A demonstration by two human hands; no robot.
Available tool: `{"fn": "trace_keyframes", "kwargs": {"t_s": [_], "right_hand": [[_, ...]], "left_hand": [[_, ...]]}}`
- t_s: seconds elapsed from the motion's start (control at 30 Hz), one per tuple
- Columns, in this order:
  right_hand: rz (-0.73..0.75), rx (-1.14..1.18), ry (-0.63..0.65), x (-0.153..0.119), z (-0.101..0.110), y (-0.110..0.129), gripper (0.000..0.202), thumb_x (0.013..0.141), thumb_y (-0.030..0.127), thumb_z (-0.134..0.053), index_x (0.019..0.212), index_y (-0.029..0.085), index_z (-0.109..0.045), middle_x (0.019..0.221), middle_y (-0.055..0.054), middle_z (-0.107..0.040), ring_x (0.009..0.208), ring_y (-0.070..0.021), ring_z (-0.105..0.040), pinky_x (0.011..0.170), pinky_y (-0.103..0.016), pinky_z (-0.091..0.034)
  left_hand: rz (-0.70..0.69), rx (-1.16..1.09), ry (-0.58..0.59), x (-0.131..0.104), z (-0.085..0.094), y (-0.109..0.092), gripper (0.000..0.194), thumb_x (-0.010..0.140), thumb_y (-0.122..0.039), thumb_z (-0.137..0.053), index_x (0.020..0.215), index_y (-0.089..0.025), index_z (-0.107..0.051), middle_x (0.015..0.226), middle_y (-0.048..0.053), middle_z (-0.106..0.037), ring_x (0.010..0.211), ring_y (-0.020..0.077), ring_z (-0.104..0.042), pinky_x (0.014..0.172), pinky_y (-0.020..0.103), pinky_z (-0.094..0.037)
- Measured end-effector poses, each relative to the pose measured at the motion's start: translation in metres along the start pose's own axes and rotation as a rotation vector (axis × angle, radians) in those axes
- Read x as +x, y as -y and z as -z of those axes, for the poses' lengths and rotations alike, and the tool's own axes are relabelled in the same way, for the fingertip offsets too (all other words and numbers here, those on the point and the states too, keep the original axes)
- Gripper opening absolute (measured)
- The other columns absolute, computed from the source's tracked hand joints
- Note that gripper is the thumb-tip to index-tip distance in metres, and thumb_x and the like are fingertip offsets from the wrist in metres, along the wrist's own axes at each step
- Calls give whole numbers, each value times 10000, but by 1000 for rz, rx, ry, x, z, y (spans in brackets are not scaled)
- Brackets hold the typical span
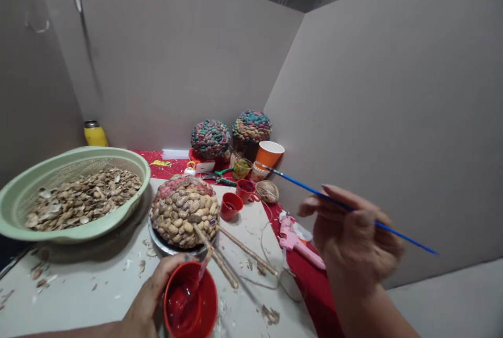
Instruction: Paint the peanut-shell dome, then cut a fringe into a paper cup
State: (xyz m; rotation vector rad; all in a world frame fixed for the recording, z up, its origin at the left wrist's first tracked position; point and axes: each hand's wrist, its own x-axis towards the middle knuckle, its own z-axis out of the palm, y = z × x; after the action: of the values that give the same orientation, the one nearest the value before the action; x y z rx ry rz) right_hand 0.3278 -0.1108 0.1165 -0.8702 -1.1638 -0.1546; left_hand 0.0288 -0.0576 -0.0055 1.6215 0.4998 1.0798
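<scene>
My left hand [151, 293] is wrapped round a red cup [211, 296] at the bottom of the view. Wet red paint and a clear plastic spoon [203, 267] are in the cup. Raised on the right, my right hand [357, 241] grips a thin blue paintbrush [302, 185], its bristles pointing left above the table. Between the hands and further back, a ball covered in peanut shells [183, 212] rests in a metal bowl [155, 238]. Its upper part is tinted red, the rest tan. Two sticks [220, 262] extend from it towards me.
At left stands a green colander [74, 237] of peanut shells. Two more red cups [231, 206], an orange cup [268, 155], twine [267, 191] and two painted shell-covered balls [211, 139] stand behind. A pink glue gun [301, 246] lies at right. Grey partitions [188, 55] enclose the table.
</scene>
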Motion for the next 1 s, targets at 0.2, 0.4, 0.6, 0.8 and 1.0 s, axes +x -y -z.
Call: {"fn": "trace_keyframes", "kwargs": {"t_s": [0.2,0.4,0.6,0.8,1.0], "right_hand": [[-56,132,200,2,-15,44,191,1014,353,-640,981,290,-817,714,-48,-666,581,-197,-611,492,-345,-498],[-180,225,492,-7,-30,57,85,997,229,-681,1049,266,-739,796,-26,-705,672,-176,-654,601,-300,-569],[-151,84,847,4,-48,55,144,1024,171,-608,1076,279,-687,866,-29,-732,794,-173,-695,684,-261,-576],[-60,101,1095,15,-60,50,190,1001,100,-586,1110,242,-646,902,-37,-734,802,-155,-703,736,-265,-590],[-25,74,1227,15,-72,48,112,1026,141,-585,1073,204,-664,932,-79,-758,857,-174,-710,778,-278,-585]], "left_hand": [[-82,289,-21,10,14,2,805,733,-120,-825,1419,-307,-447,1234,76,-726,1035,261,-775,928,362,-645],[-114,290,-96,24,19,-8,797,700,-214,-898,1392,-280,-507,1239,85,-736,1079,272,-770,961,359,-626],[-166,122,-29,33,21,-20,748,766,-284,-881,1425,-272,-527,1232,100,-761,1075,270,-779,953,331,-625],[-273,363,-122,38,18,-27,779,684,-132,-866,1372,-307,-546,1179,45,-773,990,235,-796,931,308,-633],[-331,415,-175,45,15,-30,751,665,-166,-889,1335,-285,-571,1144,45,-778,938,228,-797,880,296,-649]]}}
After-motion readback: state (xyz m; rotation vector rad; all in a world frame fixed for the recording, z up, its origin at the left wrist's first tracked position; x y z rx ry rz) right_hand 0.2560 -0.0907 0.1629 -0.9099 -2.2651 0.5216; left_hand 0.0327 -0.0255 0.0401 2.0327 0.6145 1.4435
